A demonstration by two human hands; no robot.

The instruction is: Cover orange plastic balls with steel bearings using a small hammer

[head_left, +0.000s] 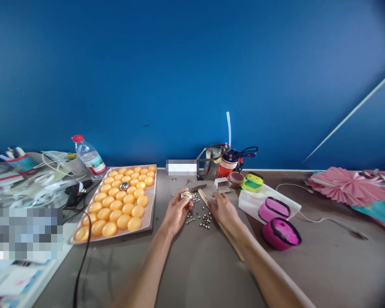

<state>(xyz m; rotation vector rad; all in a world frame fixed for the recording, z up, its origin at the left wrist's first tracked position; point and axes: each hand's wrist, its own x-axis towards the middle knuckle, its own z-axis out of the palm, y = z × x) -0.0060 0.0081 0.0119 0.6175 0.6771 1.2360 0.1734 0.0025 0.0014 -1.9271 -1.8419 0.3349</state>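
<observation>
In my left hand (176, 214) is a ball studded with silver beads (186, 195), gripped between thumb and fingers. My right hand (223, 209) is over a long wooden stick (229, 239), fingers bent and somewhat apart; nothing shows in them, and whether they touch the stick is unclear. Loose silver beads (205, 220) lie on the table between both hands. To the left, a shallow white tray (152, 201) carries rows of orange balls (116, 215). Among these sits one silver-beaded ball (124, 186).
A water bottle (91, 158) leans behind the tray, and a black cable (89, 239) crosses its left corner. Farther back stand a glass jar (211, 164) and an orange-white cup (227, 167). Pink containers (280, 234) and a pink paper fan (346, 185) are at right.
</observation>
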